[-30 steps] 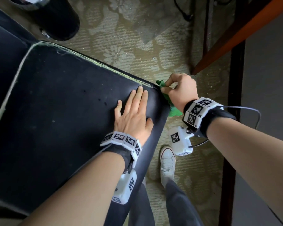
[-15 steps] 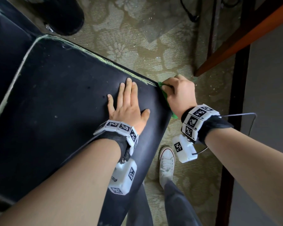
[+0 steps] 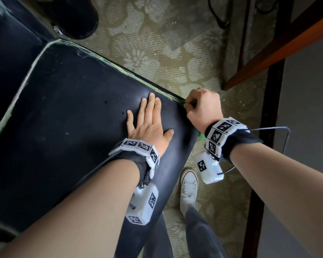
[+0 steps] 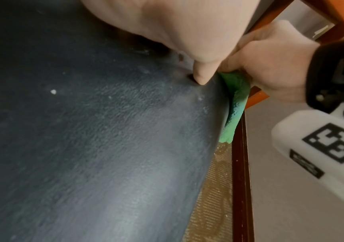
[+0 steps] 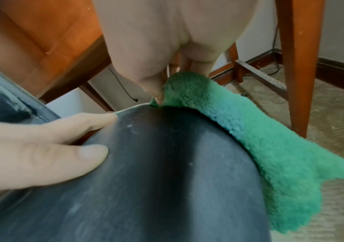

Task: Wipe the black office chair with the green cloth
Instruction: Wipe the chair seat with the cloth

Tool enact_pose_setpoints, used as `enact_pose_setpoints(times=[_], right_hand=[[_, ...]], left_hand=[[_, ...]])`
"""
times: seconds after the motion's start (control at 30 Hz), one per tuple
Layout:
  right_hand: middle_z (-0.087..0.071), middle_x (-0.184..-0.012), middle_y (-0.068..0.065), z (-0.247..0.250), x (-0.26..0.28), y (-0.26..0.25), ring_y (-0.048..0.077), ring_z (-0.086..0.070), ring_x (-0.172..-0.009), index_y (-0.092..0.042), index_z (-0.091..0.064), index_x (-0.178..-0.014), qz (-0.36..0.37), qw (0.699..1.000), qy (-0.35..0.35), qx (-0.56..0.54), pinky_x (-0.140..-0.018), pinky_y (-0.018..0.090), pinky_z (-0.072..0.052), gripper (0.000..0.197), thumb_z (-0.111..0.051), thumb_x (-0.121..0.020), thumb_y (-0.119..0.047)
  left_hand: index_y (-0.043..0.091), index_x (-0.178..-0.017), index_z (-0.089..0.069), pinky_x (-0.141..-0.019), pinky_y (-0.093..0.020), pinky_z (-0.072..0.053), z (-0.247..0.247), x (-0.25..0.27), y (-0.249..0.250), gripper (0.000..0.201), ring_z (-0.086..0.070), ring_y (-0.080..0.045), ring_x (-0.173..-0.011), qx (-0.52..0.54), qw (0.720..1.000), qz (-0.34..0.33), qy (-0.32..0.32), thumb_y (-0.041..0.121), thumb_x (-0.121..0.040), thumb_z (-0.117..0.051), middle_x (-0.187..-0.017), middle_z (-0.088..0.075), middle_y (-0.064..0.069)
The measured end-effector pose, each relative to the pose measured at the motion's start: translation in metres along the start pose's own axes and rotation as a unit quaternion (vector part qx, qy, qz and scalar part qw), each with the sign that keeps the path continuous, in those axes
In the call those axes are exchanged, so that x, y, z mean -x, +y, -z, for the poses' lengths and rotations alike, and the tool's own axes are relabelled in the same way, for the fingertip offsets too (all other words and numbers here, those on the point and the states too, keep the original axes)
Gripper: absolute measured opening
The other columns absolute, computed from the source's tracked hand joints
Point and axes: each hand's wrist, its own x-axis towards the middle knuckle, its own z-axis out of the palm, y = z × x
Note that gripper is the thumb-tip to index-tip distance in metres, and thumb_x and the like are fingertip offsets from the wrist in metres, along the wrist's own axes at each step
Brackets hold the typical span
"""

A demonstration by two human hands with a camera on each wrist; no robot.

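The fingers of the right hand (image 3: 203, 107) are curled together and clamped on the fuzzy green cloth (image 5: 260, 131), pinching its upper end against the far right corner of the seat of the black office chair (image 3: 73, 127). In the right wrist view the cloth drapes from that pinch down along the rounded right edge of the seat, lying against the black vinyl, with its lower ragged end hanging free of the edge. In the head view only two small slivers of green show, one at the fingertips and one below the wrist.

The fingers of the left hand (image 3: 149, 123) are straight and close together, with the thumb spread to the side. The palm lies flat on the seat surface just inside the right edge, near the far right corner and just beside the right hand. The left hand holds nothing.

Both wrists carry white bands with black square markers (image 3: 138, 146) and a white camera housing (image 3: 209, 167) below each.

The seat surface is dull black with pale specks and a worn light seam along its far and left edges. The chair stands on a patterned beige carpet (image 3: 166, 53). A white sneaker (image 3: 188, 189) and dark trouser legs show beside the near right edge of the seat. An orange-brown wooden furniture leg (image 5: 297, 65) stands on the carpet to the right of the chair.
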Motion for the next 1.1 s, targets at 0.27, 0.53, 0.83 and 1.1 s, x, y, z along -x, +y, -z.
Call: enact_pose_setpoints(times=[0.27, 0.53, 0.83, 1.1], right_hand=[[-0.063, -0.093, 0.013, -0.011, -0.023, -0.048, 0.034, -0.059, -0.082, -0.009, -0.064, -0.081, 0.068, 0.995, -0.062, 0.024, -0.068, 0.032, -0.046, 0.023, -0.048, -0.073, -0.023], [-0.066, -0.083, 0.01, -0.003, -0.016, -0.011, 0.034, -0.06, -0.077, -0.021, -0.057, -0.069, 0.023, 0.996, -0.067, 0.063, -0.064, 0.026, -0.039, 0.013, -0.057, -0.072, -0.008], [-0.067, -0.082, 0.01, -0.017, -0.025, -0.028, 0.033, -0.06, -0.074, -0.023, -0.053, -0.067, 0.014, 0.997, -0.075, 0.022, -0.067, 0.028, -0.048, 0.013, -0.054, -0.068, -0.009], [-0.069, -0.086, 0.011, 0.001, -0.015, -0.005, 0.032, -0.062, -0.081, -0.025, -0.057, -0.069, -0.012, 0.995, -0.09, 0.042, -0.073, 0.027, -0.047, 0.018, -0.062, -0.076, -0.008]], left_hand=[[0.028, -0.158, 0.005, -0.121, -0.045, 0.007, 0.005, -0.003, -0.006, 0.091, 0.017, -0.007, -0.151, 0.003, 1.0, -0.006, -0.015, 0.045, -0.093, -0.057, -0.163, 0.022, 0.013], [0.025, -0.158, 0.009, -0.122, -0.047, 0.006, 0.004, 0.002, -0.004, 0.094, 0.016, -0.008, -0.151, 0.001, 1.0, -0.012, -0.013, 0.042, -0.094, -0.057, -0.163, 0.022, 0.013], [0.028, -0.158, 0.005, -0.122, -0.045, 0.004, 0.004, 0.001, -0.008, 0.092, 0.014, -0.006, -0.151, -0.01, 1.0, -0.02, -0.009, 0.044, -0.093, -0.057, -0.164, 0.019, 0.015], [0.024, -0.159, -0.005, -0.122, -0.045, -0.01, 0.018, 0.008, -0.017, 0.084, 0.001, -0.01, -0.153, -0.017, 0.997, -0.07, 0.037, 0.041, -0.096, -0.057, -0.166, 0.006, 0.011]])
